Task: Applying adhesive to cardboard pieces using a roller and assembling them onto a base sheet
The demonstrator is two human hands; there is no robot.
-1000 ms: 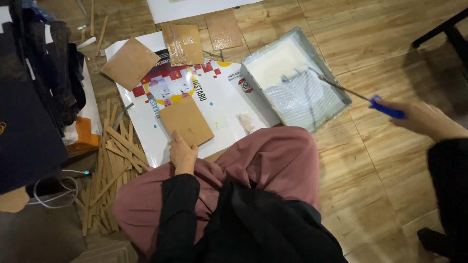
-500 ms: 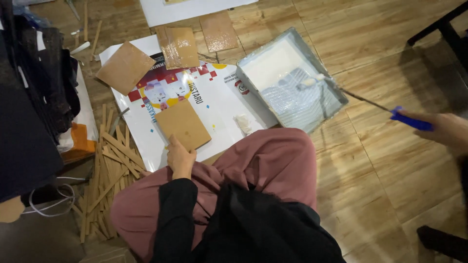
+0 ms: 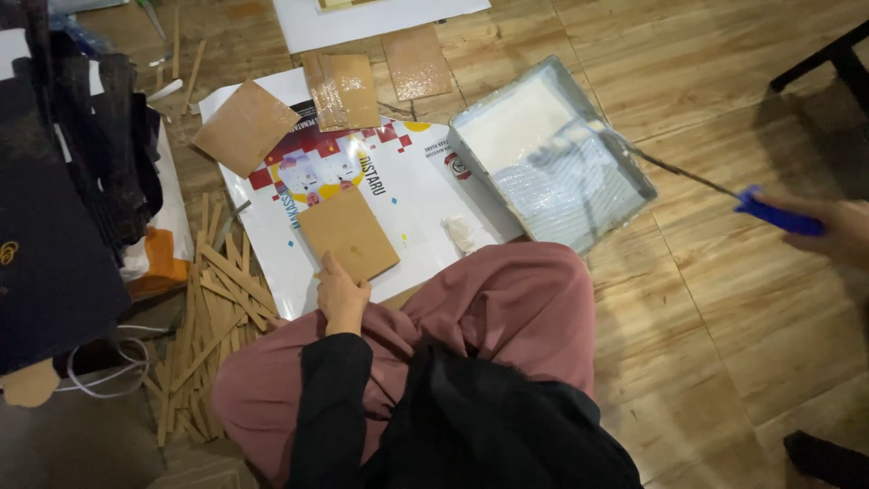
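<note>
My left hand (image 3: 339, 294) rests with its fingers on the near edge of a brown square board (image 3: 348, 234), which lies on a printed white poster (image 3: 416, 181) in front of my knees. My right hand (image 3: 837, 231), at the right edge, grips the blue handle of a paint roller (image 3: 777, 215). Its thin shaft reaches left into a grey tray (image 3: 579, 83) of white liquid. The roller head (image 3: 566, 156) is blurred over the tray's ribbed part.
Three more brown boards (image 3: 246, 127) (image 3: 342, 91) (image 3: 415, 62) lie at the poster's far edge. A pile of wooden strips (image 3: 213, 308) and dark cloth (image 3: 54, 226) are on the left. A crumpled tissue (image 3: 462, 234) lies beside the tray, and a dark furniture leg (image 3: 824, 59) stands top right.
My right hand has drawn back toward the right edge while the roller head moves over the tray's ribbed part. My left hand stays on the board.
</note>
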